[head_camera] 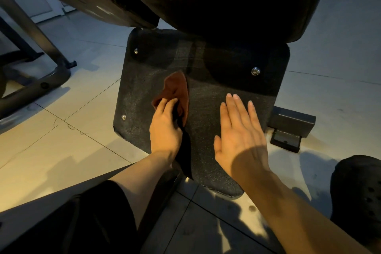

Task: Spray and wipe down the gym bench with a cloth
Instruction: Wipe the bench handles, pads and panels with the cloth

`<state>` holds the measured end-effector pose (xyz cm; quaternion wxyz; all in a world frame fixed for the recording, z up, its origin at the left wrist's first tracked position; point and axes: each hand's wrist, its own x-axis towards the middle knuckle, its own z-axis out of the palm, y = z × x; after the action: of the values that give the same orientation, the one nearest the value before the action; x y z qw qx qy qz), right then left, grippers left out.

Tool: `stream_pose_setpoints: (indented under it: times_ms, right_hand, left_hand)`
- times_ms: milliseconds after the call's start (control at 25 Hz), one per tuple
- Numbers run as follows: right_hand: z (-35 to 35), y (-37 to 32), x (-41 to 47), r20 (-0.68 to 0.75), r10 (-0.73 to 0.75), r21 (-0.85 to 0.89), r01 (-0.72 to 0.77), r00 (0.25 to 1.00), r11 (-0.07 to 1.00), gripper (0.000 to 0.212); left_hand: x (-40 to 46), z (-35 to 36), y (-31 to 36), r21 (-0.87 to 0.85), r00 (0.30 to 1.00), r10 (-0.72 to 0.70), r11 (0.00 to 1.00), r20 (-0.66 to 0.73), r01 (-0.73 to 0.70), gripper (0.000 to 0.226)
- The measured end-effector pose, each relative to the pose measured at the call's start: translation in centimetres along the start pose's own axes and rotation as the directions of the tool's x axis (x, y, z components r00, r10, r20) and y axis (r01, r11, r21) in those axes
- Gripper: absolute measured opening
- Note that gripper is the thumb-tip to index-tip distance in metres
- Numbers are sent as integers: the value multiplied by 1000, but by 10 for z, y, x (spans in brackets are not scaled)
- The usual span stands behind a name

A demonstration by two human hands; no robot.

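A person's left hand [165,128] kept its grip clamped on a rust-coloured cloth [177,90], pressed to the gritty black footplate [216,109] beneath the bench [226,2]; the right hand [241,136] lay flat, fingers apart. Overlapping passes toward the plate's edges and round its bolts [255,71] would probably serve best.

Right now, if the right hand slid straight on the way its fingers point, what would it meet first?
Probably the bolt on the footplate, then the dark pad above it. The right hand lies flat and open; depth is unclear.
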<state>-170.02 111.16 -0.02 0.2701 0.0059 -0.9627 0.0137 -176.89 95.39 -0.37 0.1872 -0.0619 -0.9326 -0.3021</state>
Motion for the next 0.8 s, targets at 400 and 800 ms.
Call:
stream_pose_setpoints:
  times_ms: [400,800]
  right_hand:
    - [13,-35,24,98,-59,-12,60,993,998,81]
    - [42,-62,47,103,-139,49,135,985,990,80]
  left_hand:
    - [14,-4,-40,-38,995,-94,995,-43,93,51]
    - [33,-8,-88,24,985,-165,986,-53,167,51]
